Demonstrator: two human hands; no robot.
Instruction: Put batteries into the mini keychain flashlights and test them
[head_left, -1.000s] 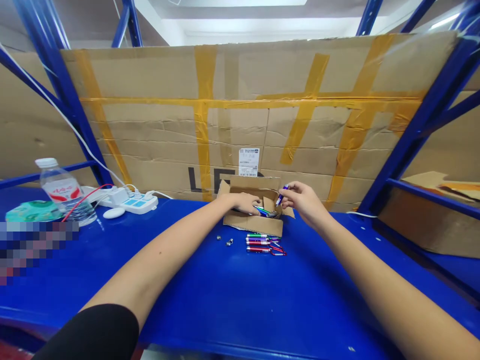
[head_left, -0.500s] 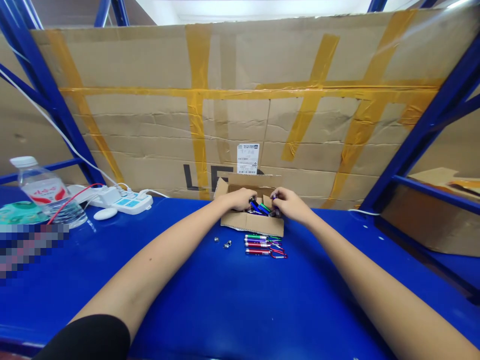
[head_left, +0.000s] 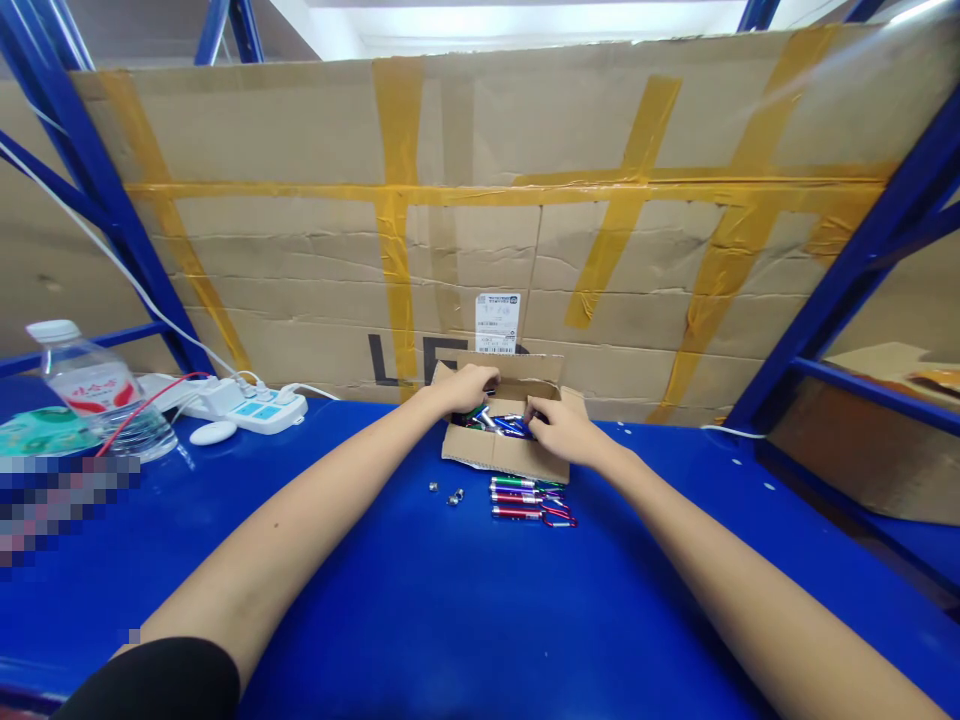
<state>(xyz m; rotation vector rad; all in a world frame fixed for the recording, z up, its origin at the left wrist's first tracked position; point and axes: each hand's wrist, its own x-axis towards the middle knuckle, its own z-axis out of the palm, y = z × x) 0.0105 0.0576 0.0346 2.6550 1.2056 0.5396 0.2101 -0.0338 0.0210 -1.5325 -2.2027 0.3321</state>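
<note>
Cardboard box (head_left: 504,456) on the blue counter (head_left: 540,610), containing metallic penlights (head_left: 511,428); left hand (head_left: 469,389) and right hand (head_left: 559,430) reach inside, fingers curled, grip indeterminable. Green, purple and red penlights (head_left: 516,513) lie in front.

We cannot see clearly whether the left hand (head_left: 471,388) grips anything; its fingers are partly hidden at the box (head_left: 506,456). The right hand (head_left: 559,428) curls over its own fingertips, and its grip likewise cannot be established. The front wall and both hands cover part of the torches (head_left: 511,427) inside; we could not count them. Outside, the metal bits (head_left: 454,498) are too small to identify, and the fine print on the label (head_left: 497,320) is illegible. The box hides most of the letter after "LE" (head_left: 382,360). Pixel blocks (head_left: 60,505) mask an area below the packet (head_left: 49,432), which the left edge crops. The bottom edge cuts off the black sleeve (head_left: 161,680).
</note>
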